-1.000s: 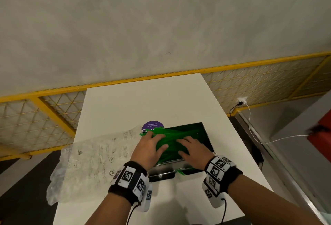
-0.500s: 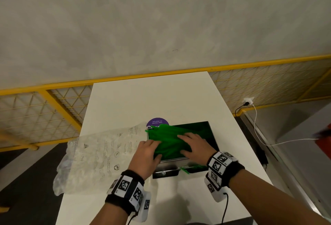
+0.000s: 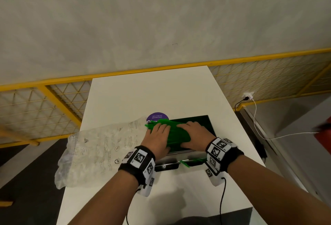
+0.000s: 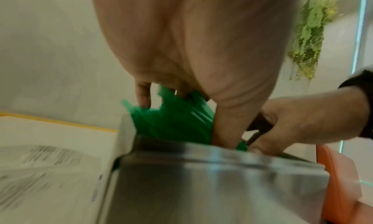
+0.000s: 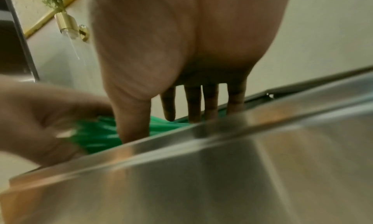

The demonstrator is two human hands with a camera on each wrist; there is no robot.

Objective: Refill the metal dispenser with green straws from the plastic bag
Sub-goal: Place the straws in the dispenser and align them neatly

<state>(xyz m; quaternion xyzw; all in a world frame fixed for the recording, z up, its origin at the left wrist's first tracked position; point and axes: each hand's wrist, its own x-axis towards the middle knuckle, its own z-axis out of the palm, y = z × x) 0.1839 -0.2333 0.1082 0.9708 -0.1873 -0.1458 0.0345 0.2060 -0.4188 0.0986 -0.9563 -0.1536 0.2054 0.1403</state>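
The metal dispenser (image 3: 209, 123) stands open-topped on the white table (image 3: 148, 92), and a heap of green straws (image 3: 177, 133) lies across its opening. My left hand (image 3: 158, 131) presses on the left part of the heap, its fingers (image 4: 143, 96) reaching down onto the straws (image 4: 173, 120). My right hand (image 3: 193, 131) lies flat on the right part, its fingers (image 5: 193, 103) straight and pointing into the dispenser (image 5: 201, 179). The clear printed plastic bag (image 3: 100, 149) lies flattened to the left. One loose straw (image 3: 186, 163) pokes out of the front tray.
A round purple sticker (image 3: 157, 117) lies just behind the dispenser. A yellow mesh railing (image 3: 53, 106) runs behind the table. On the right a white cable (image 3: 258, 128) hangs from a wall socket (image 3: 248, 96). The bag overhangs the table's left edge.
Both hands have slid a little farther away from me over the straw heap, which now lies flatter over the opening. The bag has stayed put.
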